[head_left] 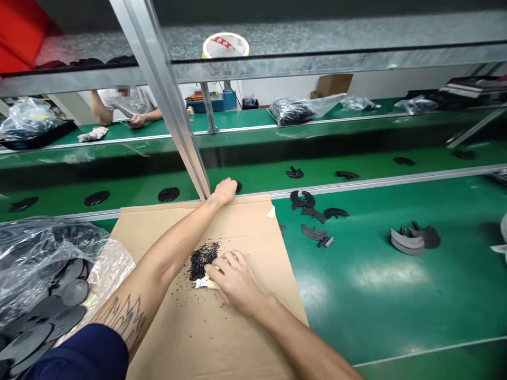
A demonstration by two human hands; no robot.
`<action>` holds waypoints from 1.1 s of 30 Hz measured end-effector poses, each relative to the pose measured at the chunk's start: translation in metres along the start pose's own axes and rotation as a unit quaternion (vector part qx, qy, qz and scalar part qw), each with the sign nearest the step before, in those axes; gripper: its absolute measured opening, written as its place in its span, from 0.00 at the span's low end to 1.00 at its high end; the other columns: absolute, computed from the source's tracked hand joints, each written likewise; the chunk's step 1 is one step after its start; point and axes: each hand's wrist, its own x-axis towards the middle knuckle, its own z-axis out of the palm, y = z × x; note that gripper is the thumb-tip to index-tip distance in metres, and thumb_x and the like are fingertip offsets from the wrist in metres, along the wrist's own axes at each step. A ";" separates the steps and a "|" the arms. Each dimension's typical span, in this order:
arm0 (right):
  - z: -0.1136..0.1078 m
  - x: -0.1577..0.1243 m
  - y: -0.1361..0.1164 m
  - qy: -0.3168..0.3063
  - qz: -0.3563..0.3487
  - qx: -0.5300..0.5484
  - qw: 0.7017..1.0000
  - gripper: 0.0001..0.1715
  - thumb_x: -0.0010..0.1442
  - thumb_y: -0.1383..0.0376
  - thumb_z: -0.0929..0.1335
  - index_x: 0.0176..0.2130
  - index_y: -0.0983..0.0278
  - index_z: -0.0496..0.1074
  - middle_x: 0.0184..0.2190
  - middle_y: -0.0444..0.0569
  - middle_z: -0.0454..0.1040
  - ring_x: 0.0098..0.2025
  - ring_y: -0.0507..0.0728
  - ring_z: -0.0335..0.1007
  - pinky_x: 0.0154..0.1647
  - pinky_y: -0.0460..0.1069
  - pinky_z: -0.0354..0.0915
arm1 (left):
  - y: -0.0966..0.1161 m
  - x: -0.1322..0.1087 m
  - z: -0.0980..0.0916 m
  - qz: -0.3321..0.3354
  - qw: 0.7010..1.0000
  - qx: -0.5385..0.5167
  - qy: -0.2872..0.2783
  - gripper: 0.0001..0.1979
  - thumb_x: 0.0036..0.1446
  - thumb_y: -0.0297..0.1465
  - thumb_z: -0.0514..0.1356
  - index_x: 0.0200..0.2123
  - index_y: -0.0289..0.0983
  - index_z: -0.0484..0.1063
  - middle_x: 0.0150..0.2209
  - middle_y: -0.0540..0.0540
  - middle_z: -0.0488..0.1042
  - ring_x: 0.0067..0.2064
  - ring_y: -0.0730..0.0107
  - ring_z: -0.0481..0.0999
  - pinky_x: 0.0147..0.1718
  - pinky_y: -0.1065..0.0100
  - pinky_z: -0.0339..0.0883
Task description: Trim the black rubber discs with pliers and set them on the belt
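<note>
My left hand (225,191) reaches across the cardboard sheet (237,327) to the conveyor's edge, fingers closed on a black round disc (238,186) that shows only partly behind them. My right hand (233,279) rests on the cardboard beside a small heap of black crumbs (202,258), its fingers pinched on a small silvery blade-like tool (201,282). Loose crumbs lie scattered around the heap.
A clear bag of black discs (43,285) lies at the left. More discs (168,194) ride the green conveyor (356,171). Black curved parts (312,211) and a stack (412,240) lie on the green table to the right. An aluminium post (174,116) stands ahead. Another person (127,105) sits opposite.
</note>
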 end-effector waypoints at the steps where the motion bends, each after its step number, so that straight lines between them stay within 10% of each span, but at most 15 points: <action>1: 0.000 0.000 0.000 0.003 0.000 -0.005 1.000 0.15 0.62 0.73 0.67 0.49 0.63 0.70 0.41 0.50 0.74 0.45 0.60 0.64 0.46 0.54 0.57 | -0.001 -0.003 -0.002 0.006 1.000 -0.005 0.014 0.12 0.67 0.33 0.62 0.49 0.32 0.74 0.50 0.39 0.76 0.50 0.59 0.78 0.50 0.55 0.75; 6: 0.003 0.001 -0.003 0.048 0.013 0.023 0.998 0.15 0.64 0.74 0.65 0.50 0.66 0.72 0.40 0.52 0.75 0.44 0.60 0.66 0.45 0.54 0.60 | -0.023 -0.058 -0.023 0.081 0.992 -0.047 0.081 0.05 0.64 0.25 0.58 0.42 0.35 0.73 0.45 0.40 0.77 0.48 0.58 0.78 0.50 0.62 0.71; 14: 0.000 0.007 -0.003 0.290 0.111 0.208 0.928 0.25 0.67 0.65 0.69 0.62 0.61 0.69 0.51 0.58 0.70 0.52 0.63 0.73 0.50 0.57 0.73 | -0.066 -0.213 -0.029 0.205 0.937 -0.269 0.091 0.06 0.66 0.32 0.59 0.39 0.36 0.72 0.36 0.47 0.77 0.38 0.69 0.77 0.40 0.70 0.72; 19: -0.003 0.018 -0.001 0.176 0.057 0.319 0.930 0.05 0.67 0.64 0.69 0.44 0.60 0.74 0.35 0.49 0.77 0.36 0.57 0.76 0.39 0.51 0.72 | -0.079 -0.273 -0.011 0.212 0.949 -0.231 0.017 0.10 0.69 0.34 0.58 0.49 0.36 0.72 0.45 0.41 0.79 0.46 0.63 0.80 0.46 0.67 0.73; 24: -0.002 0.023 -0.004 0.157 0.093 0.336 0.924 0.05 0.65 0.61 0.71 0.41 0.59 0.74 0.34 0.48 0.77 0.32 0.56 0.74 0.35 0.49 0.70 | -0.148 -0.325 -0.030 0.016 0.999 0.036 0.005 0.13 0.72 0.33 0.51 0.45 0.34 0.73 0.43 0.37 0.79 0.45 0.55 0.79 0.44 0.60 0.73; 27: 0.001 0.024 -0.003 0.158 0.128 0.339 0.919 0.07 0.65 0.59 0.72 0.41 0.59 0.74 0.32 0.47 0.76 0.30 0.54 0.71 0.32 0.49 0.67 | -0.193 -0.348 -0.044 -0.192 0.961 0.199 -0.017 0.10 0.69 0.31 0.55 0.46 0.31 0.73 0.43 0.32 0.77 0.48 0.47 0.78 0.43 0.57 0.72; 33: 0.006 0.024 -0.003 0.159 0.175 0.371 0.898 0.15 0.62 0.52 0.73 0.39 0.60 0.74 0.30 0.46 0.73 0.29 0.55 0.67 0.31 0.49 0.65 | -0.241 -0.353 -0.047 -0.266 0.947 0.180 0.002 0.21 0.61 0.36 0.66 0.54 0.34 0.68 0.50 0.34 0.73 0.51 0.45 0.78 0.47 0.58 0.72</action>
